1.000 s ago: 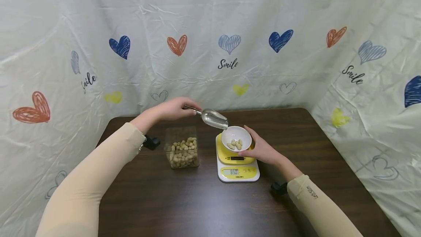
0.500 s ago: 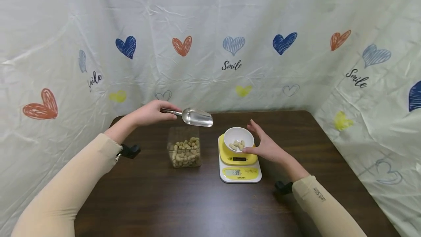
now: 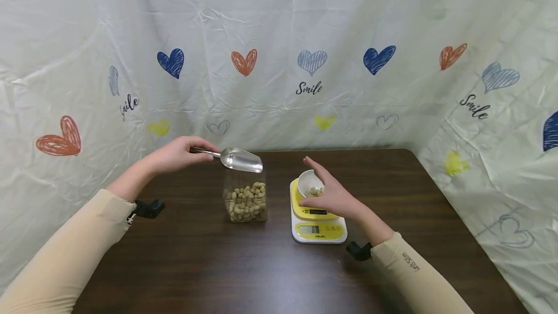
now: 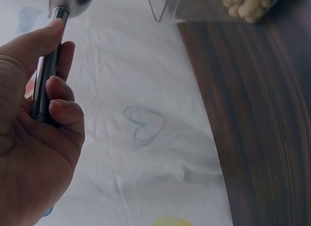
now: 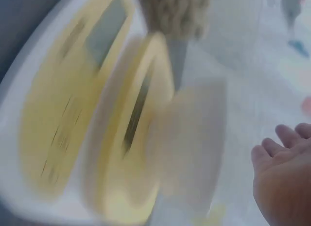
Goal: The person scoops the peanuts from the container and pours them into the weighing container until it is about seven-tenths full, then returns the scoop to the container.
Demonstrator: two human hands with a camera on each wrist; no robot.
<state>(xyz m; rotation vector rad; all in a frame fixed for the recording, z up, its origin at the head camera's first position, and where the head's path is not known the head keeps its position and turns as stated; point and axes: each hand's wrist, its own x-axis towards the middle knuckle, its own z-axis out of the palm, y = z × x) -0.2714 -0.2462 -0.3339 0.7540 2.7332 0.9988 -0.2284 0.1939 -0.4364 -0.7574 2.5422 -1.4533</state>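
My left hand (image 3: pixel 180 154) grips the dark handle of a metal scoop (image 3: pixel 241 160); in the left wrist view its fingers (image 4: pixel 63 87) curl round it. No peanuts show in the scoop, which hangs over the back of the clear container (image 3: pixel 233 178) of peanuts (image 3: pixel 247 202). A small white bowl (image 3: pixel 305 181) with several peanuts (image 3: pixel 315 191) sits on the yellow and white kitchen scale (image 3: pixel 320 231). In the head view my right hand (image 3: pixel 335 196) partly covers the bowl. From the right wrist, blurred, that hand (image 5: pixel 286 177) appears apart from the bowl, fingers extended.
The brown wooden table (image 3: pixel 244 265) ends at a pale curtain (image 3: pixel 279 23) with hearts printed on it, close behind the scoop. A black wrist camera (image 3: pixel 149 209) sits on the left wrist and another camera (image 3: pixel 359 251) on the right.
The left hand has drawn the scoop leftward from the bowl to over the container. The right hand has let go of the bowl, then shifted left in front of it.
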